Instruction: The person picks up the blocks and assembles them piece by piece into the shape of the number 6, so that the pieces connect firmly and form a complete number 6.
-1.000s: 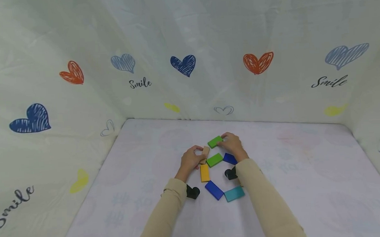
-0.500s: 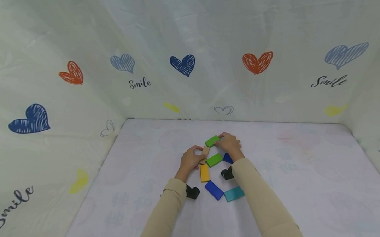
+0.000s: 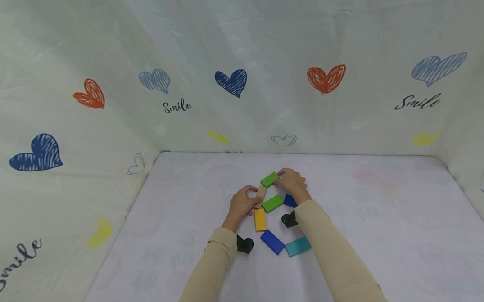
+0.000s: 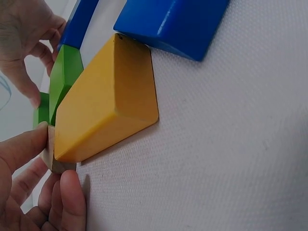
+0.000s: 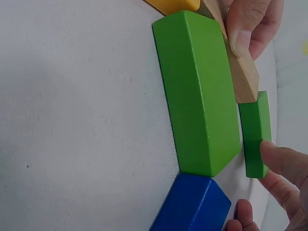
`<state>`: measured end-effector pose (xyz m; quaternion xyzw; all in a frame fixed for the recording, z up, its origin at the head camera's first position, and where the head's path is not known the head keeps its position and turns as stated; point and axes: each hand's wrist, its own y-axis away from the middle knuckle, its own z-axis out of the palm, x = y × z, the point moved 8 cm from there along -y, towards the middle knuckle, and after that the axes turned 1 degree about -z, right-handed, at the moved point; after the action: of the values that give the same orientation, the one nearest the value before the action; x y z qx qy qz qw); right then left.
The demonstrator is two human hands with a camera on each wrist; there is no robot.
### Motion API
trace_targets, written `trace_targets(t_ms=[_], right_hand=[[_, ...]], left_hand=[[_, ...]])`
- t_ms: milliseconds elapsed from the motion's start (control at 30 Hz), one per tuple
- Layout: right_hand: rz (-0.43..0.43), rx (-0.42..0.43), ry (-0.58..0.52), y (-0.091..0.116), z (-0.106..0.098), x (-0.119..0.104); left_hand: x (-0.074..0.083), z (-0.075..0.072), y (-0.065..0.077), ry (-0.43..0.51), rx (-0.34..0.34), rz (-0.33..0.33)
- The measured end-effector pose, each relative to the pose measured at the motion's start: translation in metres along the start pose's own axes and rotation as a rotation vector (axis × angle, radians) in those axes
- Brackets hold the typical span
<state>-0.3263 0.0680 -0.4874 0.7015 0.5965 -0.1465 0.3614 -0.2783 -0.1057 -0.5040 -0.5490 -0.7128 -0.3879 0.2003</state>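
Observation:
My left hand (image 3: 240,203) pinches a plain wooden block (image 3: 261,195) between thumb and fingers; it lies just beyond the yellow block (image 3: 260,220). My right hand (image 3: 293,183) pinches the far green block (image 3: 270,179) near its right end. In the right wrist view that green block (image 5: 256,134) meets the end of the wooden block (image 5: 244,77). A second green block (image 3: 273,203) lies between the two hands, its end against a dark blue block (image 5: 197,204). The right forearm partly covers this blue block in the head view.
Closer to the body lie another blue block (image 3: 272,242) and a teal block (image 3: 298,246), partly under the right sleeve (image 3: 331,246). Black wrist cameras hang by each cuff. The white-covered table (image 3: 399,216) is bounded by a white cloth wall (image 3: 278,41) with printed hearts.
My right hand has moved slightly left, bringing the far green block up to the wooden block's far end. The left hand has stayed in place on the wooden block.

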Motion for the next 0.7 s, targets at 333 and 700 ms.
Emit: trace_targets(t_ms=[333, 700], right_hand=[[-0.053, -0.120, -0.093, -0.004, -0.007, 0.007], [-0.067, -0.191, -0.170, 0.004, -0.020, 0.029]], left_hand=[[0.000, 0.000, 0.000, 0.004, -0.002, 0.000], [-0.002, 0.001, 0.001, 0.021, -0.012, 0.031]])
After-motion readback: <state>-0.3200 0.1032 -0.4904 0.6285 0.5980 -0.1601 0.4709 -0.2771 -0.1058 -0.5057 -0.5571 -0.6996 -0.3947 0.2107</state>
